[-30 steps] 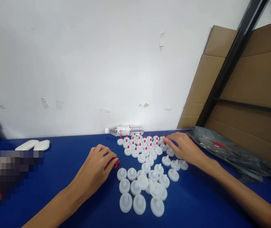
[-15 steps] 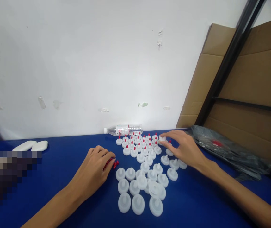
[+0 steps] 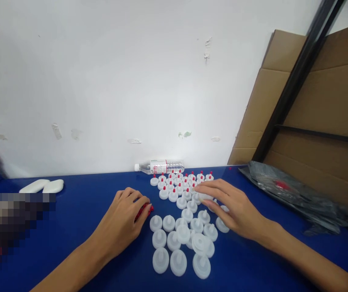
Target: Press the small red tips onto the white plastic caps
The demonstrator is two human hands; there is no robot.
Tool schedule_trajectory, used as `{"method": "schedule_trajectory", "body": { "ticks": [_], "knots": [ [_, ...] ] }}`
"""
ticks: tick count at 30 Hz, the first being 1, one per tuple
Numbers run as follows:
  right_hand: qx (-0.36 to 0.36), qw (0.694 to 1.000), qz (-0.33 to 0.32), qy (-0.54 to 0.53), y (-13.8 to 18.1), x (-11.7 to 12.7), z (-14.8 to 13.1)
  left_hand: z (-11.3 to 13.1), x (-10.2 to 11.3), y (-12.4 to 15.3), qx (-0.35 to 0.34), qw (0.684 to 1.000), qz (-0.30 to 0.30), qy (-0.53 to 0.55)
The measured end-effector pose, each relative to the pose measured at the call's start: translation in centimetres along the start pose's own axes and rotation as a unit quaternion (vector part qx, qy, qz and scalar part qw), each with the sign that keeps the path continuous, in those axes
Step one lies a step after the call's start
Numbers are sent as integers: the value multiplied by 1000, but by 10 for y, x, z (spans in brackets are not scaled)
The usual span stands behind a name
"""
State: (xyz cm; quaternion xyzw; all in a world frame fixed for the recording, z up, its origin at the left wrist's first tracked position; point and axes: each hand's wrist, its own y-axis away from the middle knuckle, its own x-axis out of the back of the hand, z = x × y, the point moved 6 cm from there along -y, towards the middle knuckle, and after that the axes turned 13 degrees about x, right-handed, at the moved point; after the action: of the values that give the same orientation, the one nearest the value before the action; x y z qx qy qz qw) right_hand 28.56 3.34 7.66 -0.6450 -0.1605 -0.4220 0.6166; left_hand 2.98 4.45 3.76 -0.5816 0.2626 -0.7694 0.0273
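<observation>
Several white round plastic caps (image 3: pixel 178 235) lie on a blue table (image 3: pixel 82 202); those at the back carry small red tips (image 3: pixel 180 182), the nearer ones have none. My left hand (image 3: pixel 125 219) rests on the table with its fingers curled over a small heap of red tips (image 3: pixel 148 209) beside the caps. My right hand (image 3: pixel 228 205) hovers over the middle of the group, its fingers closed on a white cap (image 3: pixel 204 197).
A clear water bottle (image 3: pixel 160 166) lies against the white wall behind the caps. Two white oblong pieces (image 3: pixel 41 185) sit at the far left. A dark plastic bag (image 3: pixel 292 190) and leaning cardboard (image 3: pixel 323 101) with a black frame fill the right side.
My right hand picked a white cap from the back right of the group and brought it nearer and leftward, over the middle. My left hand stayed on the red tips.
</observation>
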Motion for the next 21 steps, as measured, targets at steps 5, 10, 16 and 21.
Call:
{"method": "schedule_trajectory", "body": {
  "ticks": [5, 10, 16, 21],
  "knots": [
    [56, 997, 39, -37, -6, 2, -26, 33, 24, 13, -83, 991, 88, 52],
    [139, 985, 33, -94, -13, 0, -53, 77, 30, 35, -178, 973, 140, 43],
    [156, 980, 32, -120, -15, -2, -65, 94, 20, 45, -242, 951, 189, 34],
    [149, 980, 27, -130, -17, -3, -67, 91, 17, 47, -259, 949, 176, 36]
  ]
}}
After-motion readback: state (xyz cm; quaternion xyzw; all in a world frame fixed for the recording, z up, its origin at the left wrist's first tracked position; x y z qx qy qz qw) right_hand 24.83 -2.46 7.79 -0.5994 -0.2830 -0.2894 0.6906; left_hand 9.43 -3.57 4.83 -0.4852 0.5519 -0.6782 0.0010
